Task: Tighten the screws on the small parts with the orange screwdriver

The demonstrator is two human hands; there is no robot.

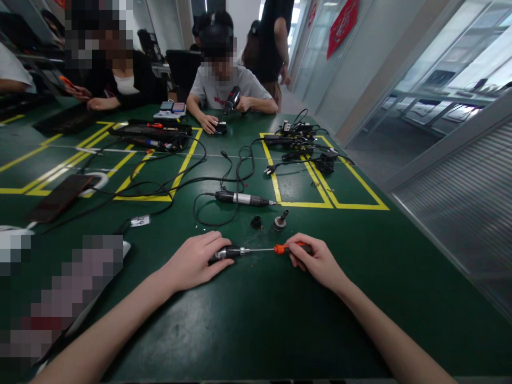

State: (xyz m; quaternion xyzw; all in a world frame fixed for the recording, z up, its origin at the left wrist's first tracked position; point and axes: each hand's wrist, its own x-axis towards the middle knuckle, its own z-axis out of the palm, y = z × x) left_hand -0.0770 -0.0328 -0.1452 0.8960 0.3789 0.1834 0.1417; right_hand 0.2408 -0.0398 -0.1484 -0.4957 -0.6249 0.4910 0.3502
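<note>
Forearms (124, 320) nearest; left hand (200, 258) grips black tool (226, 253), right hand (314, 256) pinches orange screwdriver (281, 249) at tool's 3 o'clock, shaft (262, 250) 9-to-3.

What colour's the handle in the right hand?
The screwdriver handle is orange and black, as the head view shows.

Ribbed panel (460, 229) right, grey floor (386, 128), black chair (181, 69).

Screwdriver (279, 249) right of the tool body (229, 253); corded tool (244, 199) behind both on the table (248, 330); phone (60, 198) farther left.
</note>
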